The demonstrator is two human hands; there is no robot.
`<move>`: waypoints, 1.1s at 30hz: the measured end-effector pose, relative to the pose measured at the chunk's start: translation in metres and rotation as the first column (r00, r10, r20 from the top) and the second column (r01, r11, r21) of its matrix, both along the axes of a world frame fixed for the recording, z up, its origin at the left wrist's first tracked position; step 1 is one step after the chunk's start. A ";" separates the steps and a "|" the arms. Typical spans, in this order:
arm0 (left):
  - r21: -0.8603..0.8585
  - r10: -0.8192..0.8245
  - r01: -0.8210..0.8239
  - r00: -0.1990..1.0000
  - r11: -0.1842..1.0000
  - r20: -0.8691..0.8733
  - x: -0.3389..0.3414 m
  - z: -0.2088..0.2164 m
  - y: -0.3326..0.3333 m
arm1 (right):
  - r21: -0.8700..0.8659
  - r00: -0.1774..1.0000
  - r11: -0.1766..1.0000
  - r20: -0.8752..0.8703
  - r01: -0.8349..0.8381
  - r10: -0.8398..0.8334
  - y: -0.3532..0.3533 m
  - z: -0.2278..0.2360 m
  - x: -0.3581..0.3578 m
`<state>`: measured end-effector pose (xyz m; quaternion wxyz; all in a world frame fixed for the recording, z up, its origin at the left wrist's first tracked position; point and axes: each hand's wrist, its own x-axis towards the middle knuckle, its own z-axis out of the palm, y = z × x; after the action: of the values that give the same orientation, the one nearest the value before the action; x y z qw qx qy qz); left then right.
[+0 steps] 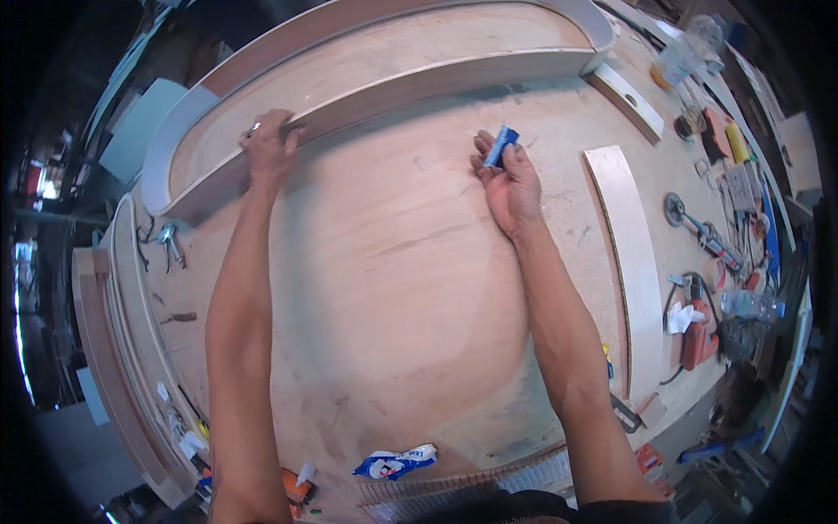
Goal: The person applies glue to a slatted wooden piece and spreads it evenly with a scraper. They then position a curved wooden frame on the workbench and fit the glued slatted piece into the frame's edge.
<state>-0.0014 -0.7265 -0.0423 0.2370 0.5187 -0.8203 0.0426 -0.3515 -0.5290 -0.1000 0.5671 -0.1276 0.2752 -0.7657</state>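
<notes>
A long wooden frame (419, 89) with rounded ends and thin upright walls lies across the far side of the workbench. My left hand (271, 150) is closed over the top edge of its near wall, towards the left end. Palm up, my right hand (513, 190) is over the middle right of the bench, apart from the frame. Between its thumb and fingers is a small blue block-like piece (502, 147) with a paler side; its exact kind is not clear.
A curved pale board (630, 262) lies right of my right forearm. Beyond it are a red power tool (698, 339), an angle grinder (711, 240) and plastic bottles (752, 304). Curved wooden strips (127, 341) line the left edge. A blue-white packet (394, 463) lies near me.
</notes>
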 end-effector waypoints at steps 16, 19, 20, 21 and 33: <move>-0.226 0.107 0.974 -0.222 -0.021 -0.969 -0.146 0.223 0.369 | 0.252 0.997 0.968 -0.072 0.024 -0.006 0.014 0.012 0.003; -0.456 0.466 0.882 -0.357 -0.117 -0.810 -0.155 0.276 0.432 | 0.313 0.994 0.950 -0.109 0.018 0.017 0.084 0.050 0.008; -0.487 0.517 0.868 -0.373 -0.099 -0.770 -0.158 0.286 0.447 | 0.292 0.992 0.956 -0.122 0.016 0.021 0.109 0.057 0.003; -0.494 0.553 0.866 -0.378 -0.072 -0.743 -0.158 0.294 0.462 | 0.270 0.991 0.963 -0.135 0.012 0.026 0.134 0.065 -0.003; 0.518 0.514 0.691 0.242 0.504 -0.823 -0.008 0.159 0.609 | 0.338 0.787 0.767 -0.520 0.546 -0.332 0.377 0.091 -0.175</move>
<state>-0.0095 -0.1174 0.1168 0.3948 0.4029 -0.4181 -0.7120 -0.5260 -0.1524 -0.0091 0.3044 -0.0816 0.5930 -0.7410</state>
